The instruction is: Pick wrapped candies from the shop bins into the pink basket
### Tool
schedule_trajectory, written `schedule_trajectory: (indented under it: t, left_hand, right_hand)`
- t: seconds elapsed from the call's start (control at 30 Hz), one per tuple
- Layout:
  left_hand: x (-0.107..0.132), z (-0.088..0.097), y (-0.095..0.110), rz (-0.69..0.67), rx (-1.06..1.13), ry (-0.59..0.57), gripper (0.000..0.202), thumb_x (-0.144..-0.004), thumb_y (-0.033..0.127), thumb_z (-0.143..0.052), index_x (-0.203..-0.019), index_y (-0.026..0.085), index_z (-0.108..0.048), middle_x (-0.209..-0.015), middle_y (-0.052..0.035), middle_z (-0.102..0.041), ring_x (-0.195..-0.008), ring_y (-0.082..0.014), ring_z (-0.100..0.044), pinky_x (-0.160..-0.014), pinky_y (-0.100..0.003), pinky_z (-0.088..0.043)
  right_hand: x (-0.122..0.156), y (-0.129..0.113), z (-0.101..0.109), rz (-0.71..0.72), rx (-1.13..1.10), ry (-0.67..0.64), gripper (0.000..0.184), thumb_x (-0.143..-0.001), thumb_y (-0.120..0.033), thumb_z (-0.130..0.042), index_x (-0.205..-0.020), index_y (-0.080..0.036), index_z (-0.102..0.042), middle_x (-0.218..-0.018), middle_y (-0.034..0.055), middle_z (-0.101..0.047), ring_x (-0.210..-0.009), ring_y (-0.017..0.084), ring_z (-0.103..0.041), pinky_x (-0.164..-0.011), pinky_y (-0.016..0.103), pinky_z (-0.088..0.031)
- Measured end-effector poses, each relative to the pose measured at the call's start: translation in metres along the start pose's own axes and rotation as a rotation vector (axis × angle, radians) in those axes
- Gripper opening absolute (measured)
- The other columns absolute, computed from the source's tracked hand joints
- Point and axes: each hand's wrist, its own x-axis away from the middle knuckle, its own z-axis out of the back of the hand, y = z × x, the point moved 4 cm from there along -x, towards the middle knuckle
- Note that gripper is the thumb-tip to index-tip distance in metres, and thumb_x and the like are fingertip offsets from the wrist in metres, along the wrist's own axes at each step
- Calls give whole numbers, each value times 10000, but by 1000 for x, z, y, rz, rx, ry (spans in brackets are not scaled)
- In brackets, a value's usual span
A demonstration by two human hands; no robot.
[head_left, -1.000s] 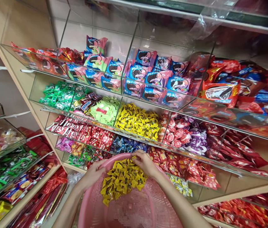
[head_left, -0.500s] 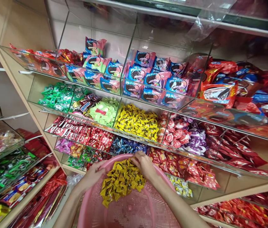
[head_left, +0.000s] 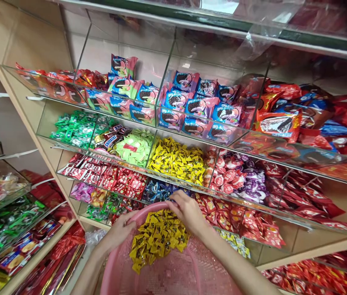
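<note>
In front of the shelves (head_left: 314, 248), fingers of the left hand (head_left: 123, 232) and right hand (head_left: 188, 211) grip a pink mesh basket (head_left: 173, 275) by its rim. Shiny yellow candies (head_left: 159, 235), dark-printed, lie heaped inside its far end.

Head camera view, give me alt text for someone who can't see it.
Left hand and right hand hold a pink mesh basket by its rim, with yellow-wrapped sweets gathered toward its far side. Beyond it rise wooden shelves of assorted packaged sweets, more yellow ones among them.

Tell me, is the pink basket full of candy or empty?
The pink basket is partly full: yellow candies are heaped toward its far side, while bare mesh shows nearer the person.
</note>
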Motion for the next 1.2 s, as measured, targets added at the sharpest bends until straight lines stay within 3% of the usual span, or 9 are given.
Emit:
schedule_trajectory:
  t: [0.1, 0.2, 0.4, 0.5, 0.63, 0.73, 0.9, 1.07, 1.2]
  left_hand:
    - [-1, 0, -5, 23, -5, 19, 538, -672, 294, -492, -1177, 128, -573, -1229, -67, -564, -1161, -247, -475, -1029, -368, -308]
    - [0, 0, -2, -20, 8, -10, 508, -674, 272, -482, -1158, 164, -591, -1213, -43, -578, -1148, -240, -486, -1032, -375, -302]
    - [4, 3, 1, 27, 18, 60, 469, -652, 300, -521, -1087, 172, -640, -1169, -46, -608, -1137, -257, -501, -1014, -372, -334]
    - [4, 3, 2, 20, 26, 70, 471, -641, 291, -533, -1085, 178, -642, -1152, -38, -619, -1136, -253, -503, -1010, -363, -342]
    - [5, 3, 7, 8, 7, 35, 482, -669, 275, -491, -1122, 170, -618, -1169, -31, -610, -1134, -231, -504, -1009, -333, -345]
    - [6, 3, 12, 0, 4, 12, 482, -684, 268, -465, -1131, 164, -611, -1170, -39, -608, -1123, -222, -512, -1004, -331, -349]
    - [4, 6, 6, 20, 30, 76, 455, -640, 293, -531, -1062, 174, -652, -1134, -49, -629, -1115, -246, -517, -1004, -363, -347]
    - [1, 4, 4, 3, 31, 44, 473, -642, 282, -513, -1082, 168, -643, -1155, -50, -617, -1107, -245, -520, -1016, -374, -328]
    - [-2, 0, 0, -21, 22, 10, 513, -653, 249, -480, -1141, 149, -603, -1183, -50, -599, -1109, -239, -515, -1016, -383, -320]
  right_hand:
    - [-28, -10, 37, 68, -63, 145, 232, -906, -327, -401, -927, -192, -587, -884, 50, -590, -789, 144, -566, -714, 237, -418]
    - [-63, 1, 59, 30, -12, 233, 197, -891, -292, -424, -916, -181, -584, -907, 51, -591, -754, 136, -558, -710, 242, -407]
    - [-113, 38, 46, -248, 150, 89, 288, -784, -454, -540, -849, -178, -585, -872, 67, -618, -760, 171, -565, -643, 253, -379]
    - [-117, 43, 36, -308, 143, 40, 324, -761, -502, -540, -792, -183, -584, -796, 57, -630, -708, 168, -564, -599, 246, -359]
    - [-115, 45, 32, -295, 63, 43, 235, -773, -423, -545, -744, -194, -592, -758, 28, -641, -676, 143, -569, -592, 222, -356]
    - [-112, 47, 33, -276, 42, 52, 137, -767, -326, -560, -763, -202, -618, -749, 21, -656, -689, 145, -583, -603, 218, -360]
    - [-110, 48, 37, -204, 80, 67, 105, -753, -193, -553, -730, -182, -655, -737, 45, -672, -694, 166, -591, -606, 231, -351]
    - [-107, 46, 46, -166, 72, 134, 155, -755, -130, -522, -678, -157, -654, -635, 40, -646, -605, 149, -566, -579, 226, -335]
    - [-104, 46, 52, -168, 48, 174, 143, -764, -155, -527, -706, -172, -656, -678, 35, -660, -634, 149, -579, -595, 224, -346]
